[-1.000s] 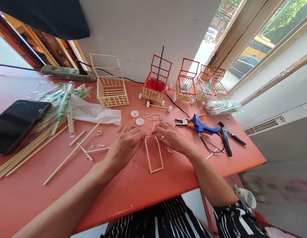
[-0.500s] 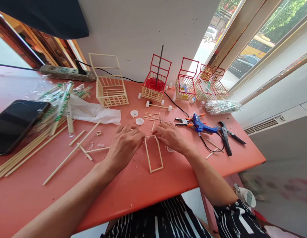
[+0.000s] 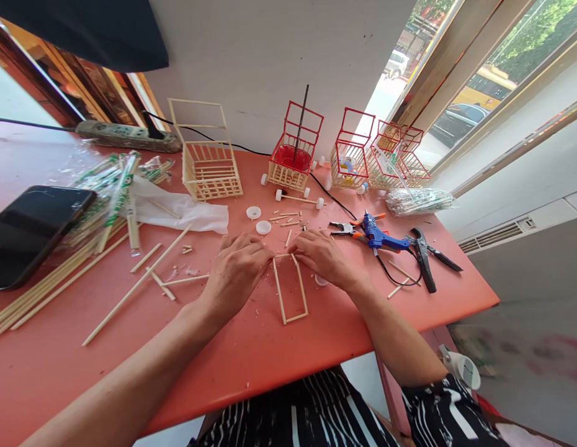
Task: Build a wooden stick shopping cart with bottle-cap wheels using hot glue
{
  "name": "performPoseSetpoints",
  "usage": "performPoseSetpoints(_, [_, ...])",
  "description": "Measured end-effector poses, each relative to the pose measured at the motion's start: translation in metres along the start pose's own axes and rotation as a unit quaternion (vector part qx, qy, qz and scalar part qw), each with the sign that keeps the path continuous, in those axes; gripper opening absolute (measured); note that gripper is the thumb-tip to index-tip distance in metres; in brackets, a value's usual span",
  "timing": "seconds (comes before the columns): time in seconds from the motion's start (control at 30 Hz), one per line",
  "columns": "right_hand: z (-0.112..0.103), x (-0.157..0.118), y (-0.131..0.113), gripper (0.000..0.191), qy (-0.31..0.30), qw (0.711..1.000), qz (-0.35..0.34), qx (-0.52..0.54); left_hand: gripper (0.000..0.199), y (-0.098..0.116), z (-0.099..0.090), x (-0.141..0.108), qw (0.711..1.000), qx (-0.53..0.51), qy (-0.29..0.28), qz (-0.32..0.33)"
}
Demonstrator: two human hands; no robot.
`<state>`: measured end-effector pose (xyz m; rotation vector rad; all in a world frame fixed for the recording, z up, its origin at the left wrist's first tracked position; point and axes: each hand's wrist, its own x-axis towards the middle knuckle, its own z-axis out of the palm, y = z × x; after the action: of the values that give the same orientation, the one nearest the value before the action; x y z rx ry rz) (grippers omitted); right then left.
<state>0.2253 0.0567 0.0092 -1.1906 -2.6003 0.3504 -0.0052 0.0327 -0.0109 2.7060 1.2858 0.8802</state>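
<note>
Bright daylight enters from the right-hand window (image 3: 465, 105), washing out the far-left tabletop (image 3: 18, 152); wide-angle distortion stretches the edges.

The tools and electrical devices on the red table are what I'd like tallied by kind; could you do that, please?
Blue glue gun: 1
Orange-handled pliers: 1
Black-handled hand tool: 1
Phone: 1
Power strip: 1
Total: 5
</note>
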Motion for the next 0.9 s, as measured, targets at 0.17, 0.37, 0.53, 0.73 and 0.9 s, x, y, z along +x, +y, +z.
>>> performPoseSetpoints(0.17, [-0.001,0.001,-0.003,0.012,-0.002,1.000,0.009,-0.002,0.024,0.000,0.001,0.000,1.000,-0.001,-0.001,0.000])
performPoseSetpoints(0.37, [-0.003,0.001,-0.005,0.010,-0.007,1.000,0.012,-0.004,0.025,0.001,0.001,0.000,1.000,0.001,0.009,-0.002])
performPoseSetpoints(0.53, [-0.001,0.001,-0.003,0.011,-0.002,1.000,0.009,0.002,0.025,0.000,0.001,0.000,1.000,0.001,0.008,-0.004])
performPoseSetpoints(0.73, [0.001,-0.001,0.000,0.023,-0.003,1.000,-0.003,0.002,0.024,0.000,0.002,0.000,1.000,0.002,0.005,-0.009])
performPoseSetpoints(0.9, [-0.020,-0.006,-0.009,0.036,0.015,1.000,0.009,-0.016,0.023,0.000,0.002,0.001,1.000,0.001,-0.005,-0.021])
